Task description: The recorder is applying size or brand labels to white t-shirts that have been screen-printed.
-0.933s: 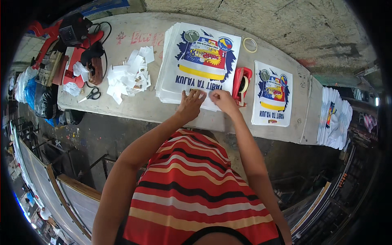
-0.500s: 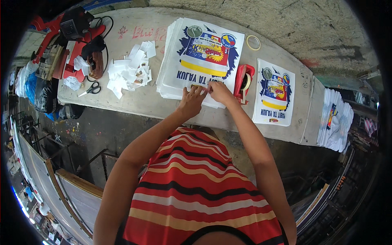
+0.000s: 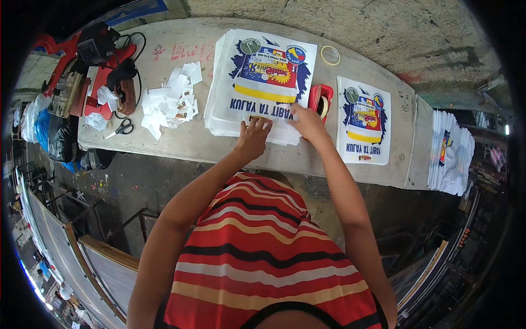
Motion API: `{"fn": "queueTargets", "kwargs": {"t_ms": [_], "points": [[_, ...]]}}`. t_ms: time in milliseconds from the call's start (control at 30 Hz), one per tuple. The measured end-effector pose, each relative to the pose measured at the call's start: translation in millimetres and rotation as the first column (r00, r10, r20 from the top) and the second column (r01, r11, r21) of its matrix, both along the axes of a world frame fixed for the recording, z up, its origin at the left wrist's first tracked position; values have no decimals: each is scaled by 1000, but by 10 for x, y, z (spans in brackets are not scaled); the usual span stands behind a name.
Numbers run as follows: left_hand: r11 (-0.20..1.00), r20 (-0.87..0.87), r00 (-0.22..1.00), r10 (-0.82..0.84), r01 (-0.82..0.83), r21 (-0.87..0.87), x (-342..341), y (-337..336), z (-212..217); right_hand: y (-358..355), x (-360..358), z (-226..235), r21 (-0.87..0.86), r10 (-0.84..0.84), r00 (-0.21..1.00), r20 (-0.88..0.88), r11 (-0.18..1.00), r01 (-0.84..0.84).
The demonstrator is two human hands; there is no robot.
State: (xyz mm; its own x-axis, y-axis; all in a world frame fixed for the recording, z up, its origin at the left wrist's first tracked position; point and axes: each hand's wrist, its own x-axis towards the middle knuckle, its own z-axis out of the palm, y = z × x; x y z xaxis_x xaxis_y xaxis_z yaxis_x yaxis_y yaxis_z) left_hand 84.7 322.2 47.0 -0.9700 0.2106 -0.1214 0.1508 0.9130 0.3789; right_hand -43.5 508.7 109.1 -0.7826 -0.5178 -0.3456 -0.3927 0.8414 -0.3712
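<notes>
My left hand (image 3: 253,137) lies on the near edge of a thick stack of printed white sheets (image 3: 224,104), fingers spread and flat. Its fingertips rest over a small brown-and-white printed piece that is mostly covered. Over the stack's near right part is my right hand (image 3: 308,122), close to a red tape dispenser (image 3: 315,98) with a roll of tape in it. The right hand's fingers are blurred and partly hidden, and I cannot see anything in them. The top sheet carries a blue, red and yellow print that appears upside down.
Left of the stack lies a heap of small paper slips (image 3: 170,98), with scissors (image 3: 121,128) beyond it. A red machine (image 3: 101,66) with a black box stands at the far left. Rightward are a tape roll (image 3: 330,55), another printed sheet (image 3: 364,123) and folded white pieces (image 3: 449,153).
My right hand has left its place beside the left fingertips and moved right, toward the tape dispenser. My left hand stays on the near edge of the stack, its fingers flatter.
</notes>
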Motion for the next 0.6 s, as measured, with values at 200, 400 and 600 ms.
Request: {"fn": "queueTargets", "kwargs": {"t_ms": [200,400,600], "points": [[996,-10,1000,-26,25,-86,35,136,91,918,208,-32,-291,-635,773,-4,740,606],[979,33,997,-76,81,-185,-8,145,52,1002,453,-420,-400,-615,784,88,699,593],[971,29,993,-111,114,-212,-18,170,81,891,565,-253,-571,-636,593,494,277,773]]}}
